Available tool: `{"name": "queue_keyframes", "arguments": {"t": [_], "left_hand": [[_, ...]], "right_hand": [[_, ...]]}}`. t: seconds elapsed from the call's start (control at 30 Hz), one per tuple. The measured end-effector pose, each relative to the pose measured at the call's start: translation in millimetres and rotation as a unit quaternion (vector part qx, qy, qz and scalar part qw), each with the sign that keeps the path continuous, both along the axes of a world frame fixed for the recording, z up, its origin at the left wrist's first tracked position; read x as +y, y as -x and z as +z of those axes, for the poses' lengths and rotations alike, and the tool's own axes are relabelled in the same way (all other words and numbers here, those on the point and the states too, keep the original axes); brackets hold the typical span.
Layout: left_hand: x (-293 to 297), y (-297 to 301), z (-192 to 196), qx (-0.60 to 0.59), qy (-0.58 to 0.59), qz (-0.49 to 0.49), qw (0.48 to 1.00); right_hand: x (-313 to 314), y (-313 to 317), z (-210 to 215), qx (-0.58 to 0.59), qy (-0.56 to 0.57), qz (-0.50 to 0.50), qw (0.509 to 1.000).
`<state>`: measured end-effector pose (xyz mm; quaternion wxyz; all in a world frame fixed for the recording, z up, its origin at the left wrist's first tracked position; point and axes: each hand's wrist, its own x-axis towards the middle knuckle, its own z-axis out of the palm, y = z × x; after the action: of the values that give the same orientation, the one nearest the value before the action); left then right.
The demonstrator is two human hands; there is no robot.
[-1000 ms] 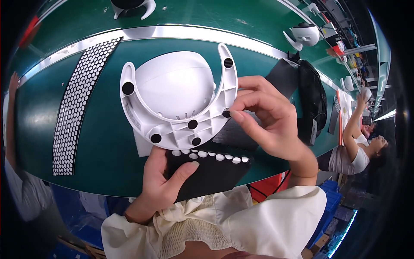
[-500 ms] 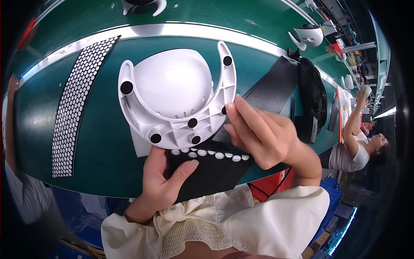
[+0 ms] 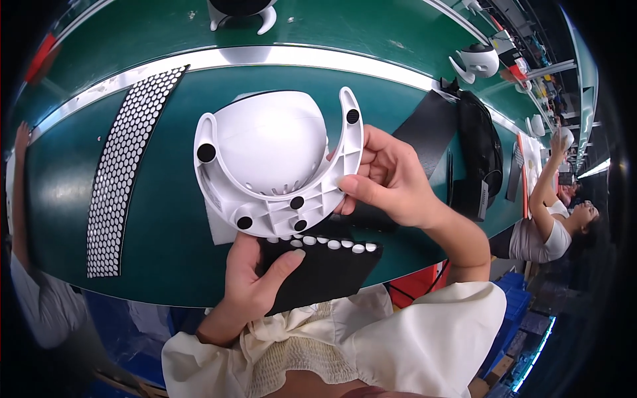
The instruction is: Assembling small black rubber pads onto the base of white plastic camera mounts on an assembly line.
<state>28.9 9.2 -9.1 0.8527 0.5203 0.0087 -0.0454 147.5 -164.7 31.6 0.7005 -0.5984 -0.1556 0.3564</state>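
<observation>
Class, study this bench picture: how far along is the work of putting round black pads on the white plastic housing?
Done: five black pads sit on the white housing, on both arm tips and along the base. In hand: the right hand grips the housing's right arm, while the left hand holds the black sheet below it. Left: a row of white dots shows on that sheet; whether more pads are needed cannot be told.

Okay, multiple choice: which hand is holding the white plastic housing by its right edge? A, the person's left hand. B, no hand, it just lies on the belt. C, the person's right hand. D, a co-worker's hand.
C: the right hand grips the white housing at its right edge, while the left hand rests on the black sheet below.
</observation>
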Motion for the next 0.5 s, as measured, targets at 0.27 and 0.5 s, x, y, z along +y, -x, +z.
{"name": "queue_keyframes", "arguments": {"t": [0.27, 0.5], "left_hand": [[5.9, 5.3, 1.7, -0.007, -0.006, -0.005, 1.000], [1.8, 11.2, 1.0, 0.012, -0.029, 0.082, 0.996]], "right_hand": [[4.4, 3.9, -2.7, -0.032, -0.011, 0.043, 0.999], [16.8, 21.0, -17.9, -0.045, -0.064, 0.013, 0.997]]}}
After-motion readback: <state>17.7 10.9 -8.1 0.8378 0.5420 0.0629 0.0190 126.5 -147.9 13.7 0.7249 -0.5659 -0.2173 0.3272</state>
